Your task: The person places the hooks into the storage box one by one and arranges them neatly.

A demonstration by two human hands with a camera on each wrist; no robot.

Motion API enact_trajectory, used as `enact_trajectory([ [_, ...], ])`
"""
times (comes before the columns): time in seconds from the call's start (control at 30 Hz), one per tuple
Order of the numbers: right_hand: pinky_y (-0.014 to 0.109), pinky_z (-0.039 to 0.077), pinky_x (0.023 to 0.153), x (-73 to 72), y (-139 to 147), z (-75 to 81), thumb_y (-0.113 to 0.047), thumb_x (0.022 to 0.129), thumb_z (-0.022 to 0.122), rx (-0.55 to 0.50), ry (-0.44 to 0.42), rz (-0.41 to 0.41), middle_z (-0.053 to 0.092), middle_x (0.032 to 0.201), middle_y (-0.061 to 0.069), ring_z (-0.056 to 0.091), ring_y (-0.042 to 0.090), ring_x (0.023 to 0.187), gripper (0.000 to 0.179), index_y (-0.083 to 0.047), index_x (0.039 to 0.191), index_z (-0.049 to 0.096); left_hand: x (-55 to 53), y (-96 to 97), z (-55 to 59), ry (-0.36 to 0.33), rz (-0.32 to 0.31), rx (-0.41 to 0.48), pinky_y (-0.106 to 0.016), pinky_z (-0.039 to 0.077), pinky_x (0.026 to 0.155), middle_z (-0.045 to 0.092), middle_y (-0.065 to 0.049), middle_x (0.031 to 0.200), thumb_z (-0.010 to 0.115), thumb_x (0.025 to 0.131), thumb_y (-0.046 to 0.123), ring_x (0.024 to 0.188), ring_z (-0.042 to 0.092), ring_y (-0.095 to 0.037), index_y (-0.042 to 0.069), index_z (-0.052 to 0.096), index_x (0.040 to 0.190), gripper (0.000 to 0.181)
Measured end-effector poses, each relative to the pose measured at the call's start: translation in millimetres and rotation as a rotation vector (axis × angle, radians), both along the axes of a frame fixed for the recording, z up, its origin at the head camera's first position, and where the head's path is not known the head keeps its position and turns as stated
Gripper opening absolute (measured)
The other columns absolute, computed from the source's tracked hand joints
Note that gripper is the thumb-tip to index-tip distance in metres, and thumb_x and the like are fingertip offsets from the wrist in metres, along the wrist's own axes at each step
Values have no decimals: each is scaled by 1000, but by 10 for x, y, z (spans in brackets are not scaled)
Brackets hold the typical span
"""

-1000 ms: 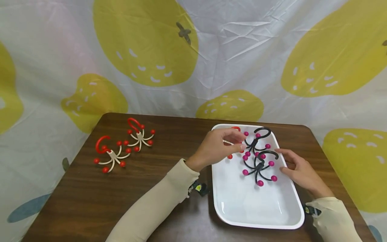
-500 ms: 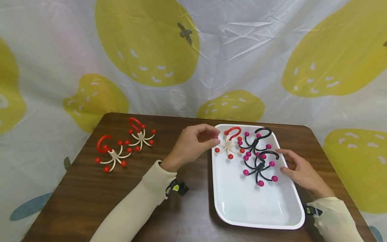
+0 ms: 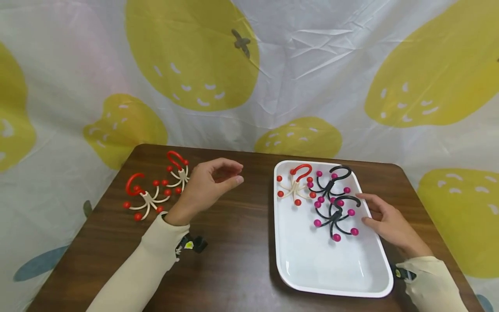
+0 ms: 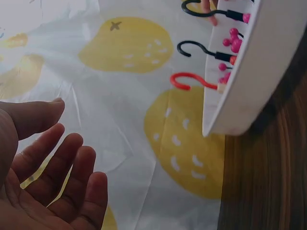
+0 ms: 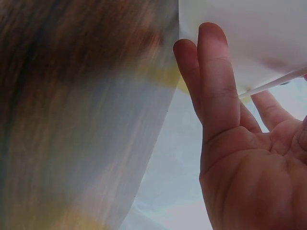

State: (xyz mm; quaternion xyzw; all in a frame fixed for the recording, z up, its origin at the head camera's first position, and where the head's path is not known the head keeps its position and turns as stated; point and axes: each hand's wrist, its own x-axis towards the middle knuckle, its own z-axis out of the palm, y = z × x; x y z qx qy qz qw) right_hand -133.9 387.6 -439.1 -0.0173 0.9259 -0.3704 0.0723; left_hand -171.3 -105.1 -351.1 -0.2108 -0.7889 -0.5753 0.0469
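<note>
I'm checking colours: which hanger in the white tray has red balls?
The cream hanger in the far-left corner of the tray; both black hangers there have pink balls.

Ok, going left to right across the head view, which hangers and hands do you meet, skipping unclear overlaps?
Nearer red-topped hanger on the table, left hand, red-topped hanger in the tray, two black hangers, right hand.

A dark brown wood-grain table [image 3: 234,260] with rounded far corners fills the lower middle of the head view. Behind it, a creased whitish fabric backdrop [image 3: 312,95] spans the top, printed with large yellow fruits [image 3: 191,52]; a blue-grey leaf shape [image 3: 39,263] shows lower left.
</note>
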Motion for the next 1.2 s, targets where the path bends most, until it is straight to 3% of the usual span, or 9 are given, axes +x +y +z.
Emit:
enact_trajectory([
  [0.27,51,65,84,8,-2,-4,-11,101,66,-6,-7,1,50,150,35,61,57,127,68,-11,162,37,41,-445,-78,-27,93,-56,-20,59,89,78,-5,116,83,93,18,104,75,-22,12,77,119,27],
  [0.37,50,66,82,12,-2,-4,-11,101,66,-11,-12,-1,50,150,36,61,57,126,68,-11,162,37,62,-597,-87,-28,130,-77,-19,59,89,77,-6,116,82,95,20,104,75,-18,12,76,120,27],
  [0.53,51,66,82,10,-12,-2,-11,101,65,-12,-16,-3,49,150,36,61,57,126,68,-10,163,36,137,-840,-66,-42,190,-94,-22,59,76,78,-7,116,81,97,27,93,75,-10,14,76,122,29],
  [0.6,52,65,83,8,-15,0,-11,101,66,-10,-18,-3,49,151,36,61,57,126,68,-10,163,36,174,-925,-46,-49,226,-92,-22,58,73,78,-4,115,80,97,30,91,75,-8,16,75,122,30],
  [0.77,52,65,83,8,-14,3,-10,101,65,-7,-7,-1,49,150,36,61,57,125,67,-10,162,36,221,-1121,-40,-10,332,-113,-14,55,83,78,2,114,81,96,31,99,71,-1,15,75,125,33],
  [0.9,51,66,82,9,-9,-1,-10,101,65,-10,-2,4,49,150,36,62,57,125,67,-10,162,37,241,-1281,-72,-1,401,-111,-11,53,84,76,10,109,80,97,30,99,70,2,13,74,126,34],
  [1.03,49,66,80,7,-2,-8,-10,101,66,-14,-3,4,49,150,36,62,57,124,67,-10,162,37,249,-1438,-111,-5,454,-94,-12,52,76,73,22,103,80,97,27,96,69,3,12,74,127,34],
  [1.2,47,66,80,-5,13,-23,-9,101,65,-13,2,7,50,150,36,63,56,124,67,-11,162,37,264,-1608,-164,0,533,-74,-10,49,72,72,28,98,81,96,21,94,68,6,11,75,125,32],
])
